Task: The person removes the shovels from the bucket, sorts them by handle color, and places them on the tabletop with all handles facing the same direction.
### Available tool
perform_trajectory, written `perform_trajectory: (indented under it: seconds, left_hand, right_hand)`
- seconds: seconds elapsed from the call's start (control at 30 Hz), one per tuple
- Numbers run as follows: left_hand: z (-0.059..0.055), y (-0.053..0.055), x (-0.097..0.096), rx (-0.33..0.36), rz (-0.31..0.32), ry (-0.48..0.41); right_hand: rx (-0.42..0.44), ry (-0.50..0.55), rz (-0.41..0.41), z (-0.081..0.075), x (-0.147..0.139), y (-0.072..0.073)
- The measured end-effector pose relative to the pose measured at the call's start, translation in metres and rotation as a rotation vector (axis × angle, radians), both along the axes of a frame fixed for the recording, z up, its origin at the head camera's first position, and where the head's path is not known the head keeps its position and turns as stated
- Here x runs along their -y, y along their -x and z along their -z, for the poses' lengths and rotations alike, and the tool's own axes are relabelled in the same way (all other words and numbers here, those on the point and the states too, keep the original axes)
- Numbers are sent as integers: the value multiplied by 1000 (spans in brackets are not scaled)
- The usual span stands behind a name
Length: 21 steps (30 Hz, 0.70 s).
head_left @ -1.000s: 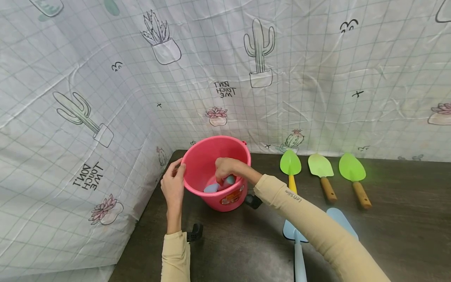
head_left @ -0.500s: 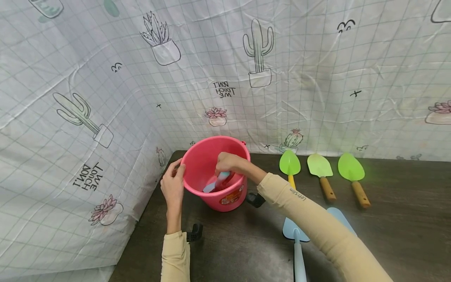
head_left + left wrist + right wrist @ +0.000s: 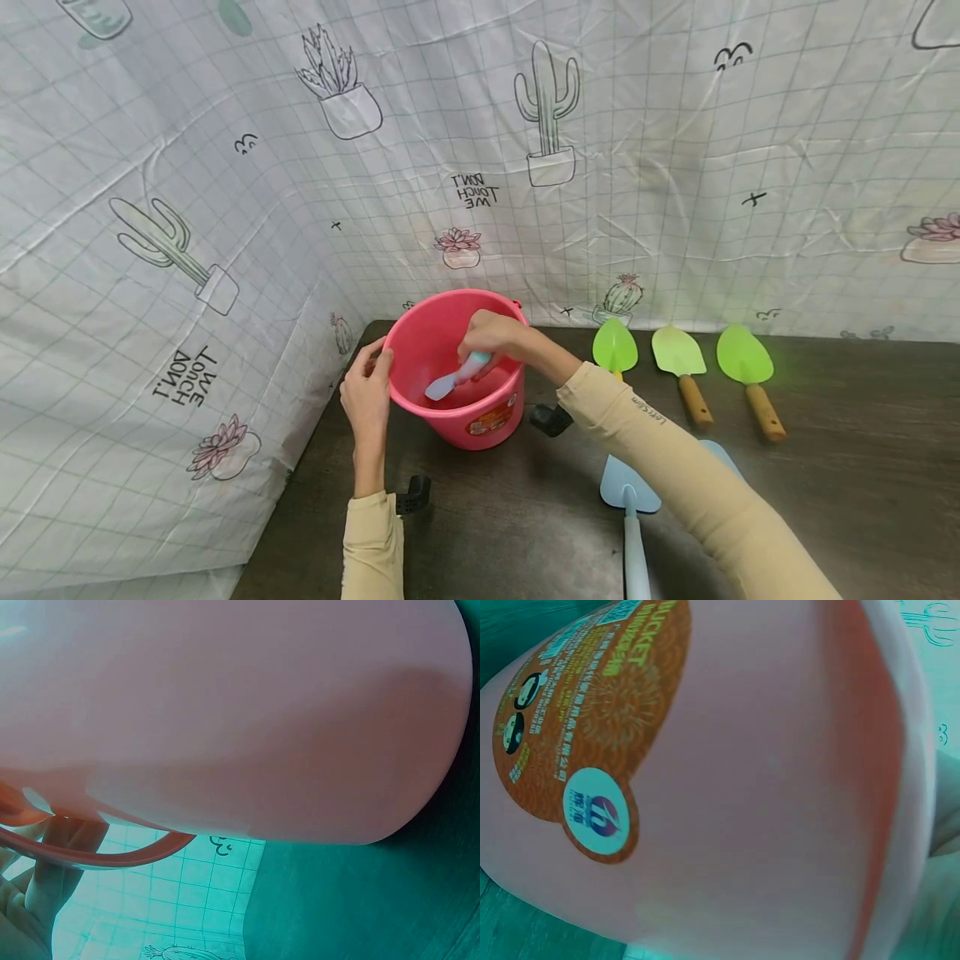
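A pink bucket (image 3: 457,429) stands tilted toward me on the dark table in the head view. My left hand (image 3: 366,390) grips its rim on the left side. In the left wrist view, fingers (image 3: 56,881) show by the rim, behind the bucket's curved carrying handle (image 3: 127,859). My right hand (image 3: 491,335) reaches inside the bucket, fingers curled round a small hand trowel (image 3: 441,386) with a pale blue blade and a teal-tipped handle. The blade points down and left within the bucket. From the right wrist, the bucket wall and its orange label (image 3: 622,712) hide most of the hand.
To the right lie a yellow-handled green trowel (image 3: 615,343) and two green trowels with wooden handles, one pale (image 3: 678,352) and one brighter (image 3: 745,354). A light blue trowel (image 3: 630,486) lies nearer me; another blue blade is partly under my right sleeve. A cactus-print curtain (image 3: 480,125) backs the table.
My right hand has risen inside the bucket and lifted the small trowel, whose handle and blade now show more. The left hand stays on the rim.
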<state>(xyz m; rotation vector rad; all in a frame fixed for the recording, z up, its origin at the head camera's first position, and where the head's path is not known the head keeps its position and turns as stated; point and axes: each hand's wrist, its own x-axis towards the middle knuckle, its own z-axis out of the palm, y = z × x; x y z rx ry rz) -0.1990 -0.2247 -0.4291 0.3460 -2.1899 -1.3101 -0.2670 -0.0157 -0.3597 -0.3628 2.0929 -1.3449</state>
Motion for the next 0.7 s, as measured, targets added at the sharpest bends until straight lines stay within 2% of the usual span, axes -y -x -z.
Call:
perform_trajectory:
  seconds: [0.3,0.37,0.57,0.7]
  left_hand:
    - [-2,-1,-2,6,-2,-10]
    - [-2,-1,-2,13,-5,-15]
    - [-2,-1,-4,34,0,-27]
    - [-2,-1,-4,50,9,-34]
  right_hand:
    - [-22,-5,30,-8,-8,3]
    - [-30,10,30,-10,-10,3]
    - [13,87,35,-15,-18,5]
    - [6,99,51,-18,-25,5]
